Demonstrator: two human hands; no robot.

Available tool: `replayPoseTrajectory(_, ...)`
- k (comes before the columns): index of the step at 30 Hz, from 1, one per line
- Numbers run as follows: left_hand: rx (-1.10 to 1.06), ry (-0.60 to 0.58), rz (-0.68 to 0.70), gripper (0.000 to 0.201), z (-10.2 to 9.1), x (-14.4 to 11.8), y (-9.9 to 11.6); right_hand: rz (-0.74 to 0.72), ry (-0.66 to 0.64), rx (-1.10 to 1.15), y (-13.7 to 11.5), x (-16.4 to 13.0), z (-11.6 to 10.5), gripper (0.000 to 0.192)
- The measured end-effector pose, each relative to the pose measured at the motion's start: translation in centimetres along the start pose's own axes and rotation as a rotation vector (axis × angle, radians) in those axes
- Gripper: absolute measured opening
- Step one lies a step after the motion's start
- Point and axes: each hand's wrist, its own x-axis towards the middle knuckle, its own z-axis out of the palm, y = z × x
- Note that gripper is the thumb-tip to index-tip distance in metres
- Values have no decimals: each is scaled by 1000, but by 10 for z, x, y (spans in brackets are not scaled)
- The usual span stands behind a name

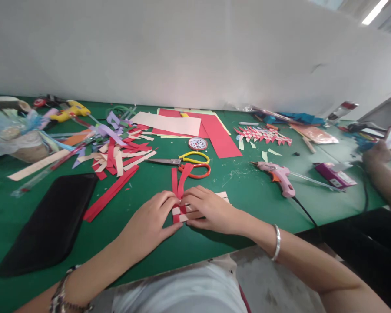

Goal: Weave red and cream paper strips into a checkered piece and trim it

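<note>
Red and pale pink paper strips, woven over and under each other [183,210], lie flat on the green table in front of me. My left hand [159,213] grips the left edge of the weave, thumb near its lower corner. From the right, my right hand [210,208] closes on the same strips and covers most of the middle. Two red strip ends [179,180] stick out beyond my fingers, and pale ends show past my right hand. Just beyond lie scissors [182,161] with yellow and orange handles.
Loose strips [117,156] are heaped at left above a black pad [52,221]. Red sheets [220,137] and a small round clock-like dial [197,144] lie behind. At right are a pink glue gun [276,174], a woven piece [263,135], and another person's hand [376,156] with a phone.
</note>
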Motion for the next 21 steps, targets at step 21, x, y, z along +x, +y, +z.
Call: replayPoseTrajectory(21, 128, 131, -78, 25, -8, -44, -7, -235, -136, -39, -19, 38, 9, 28)
